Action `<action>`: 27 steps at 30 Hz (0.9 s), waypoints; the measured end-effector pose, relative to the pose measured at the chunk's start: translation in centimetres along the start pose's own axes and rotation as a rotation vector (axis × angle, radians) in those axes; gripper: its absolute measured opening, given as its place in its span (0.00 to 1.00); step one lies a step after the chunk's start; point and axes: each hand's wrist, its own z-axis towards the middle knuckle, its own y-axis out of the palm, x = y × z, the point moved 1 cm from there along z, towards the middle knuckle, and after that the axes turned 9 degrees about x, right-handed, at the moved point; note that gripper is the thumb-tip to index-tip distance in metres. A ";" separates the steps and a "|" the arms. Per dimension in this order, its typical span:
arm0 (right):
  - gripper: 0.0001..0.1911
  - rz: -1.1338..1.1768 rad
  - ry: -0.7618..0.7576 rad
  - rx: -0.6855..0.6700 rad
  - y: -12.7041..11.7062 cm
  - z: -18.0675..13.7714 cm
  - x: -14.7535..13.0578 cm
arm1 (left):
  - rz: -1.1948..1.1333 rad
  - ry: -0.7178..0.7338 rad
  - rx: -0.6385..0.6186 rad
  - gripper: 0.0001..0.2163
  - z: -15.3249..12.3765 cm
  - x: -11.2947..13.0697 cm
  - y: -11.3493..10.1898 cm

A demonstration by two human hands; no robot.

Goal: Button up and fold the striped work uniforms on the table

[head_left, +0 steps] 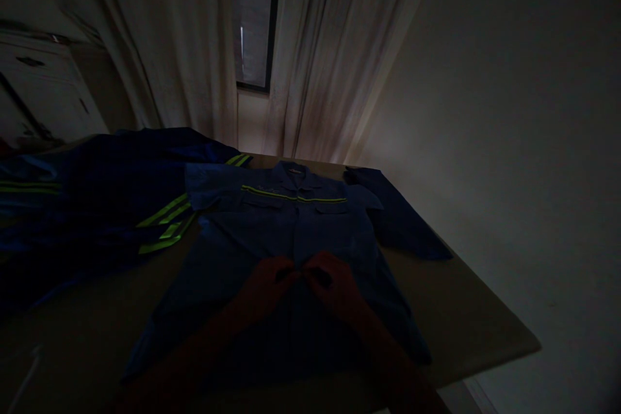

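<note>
A blue short-sleeved work shirt (257, 233) lies front up on the table, its collar pointing away from me. Thin yellow-green stripes cross its chest above two pocket flaps. Both my left hand (274, 275) and my right hand (327, 275) are over the middle of the front placket, fingertips pinched close together. They grip the shirt's front edge there; whether a button sits between the fingers is too dark to see.
Dark blue garments with yellow-green stripes (116, 187) are heaped on the left. A folded dark garment (402, 213) lies at the right. The table (475, 317) ends near a pale wall (524, 142). Curtains (184, 45) and a drawer cabinet (43, 77) stand behind.
</note>
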 end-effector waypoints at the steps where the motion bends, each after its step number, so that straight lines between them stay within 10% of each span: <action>1: 0.06 -0.010 0.004 -0.003 0.0 0.0 0.0 | 0.014 0.012 0.005 0.12 0.0 0.0 0.1; 27: 0.03 0.092 0.131 0.005 0.1 -0.1 -0.4 | 0.077 0.230 0.042 0.06 -0.2 -0.3 -0.3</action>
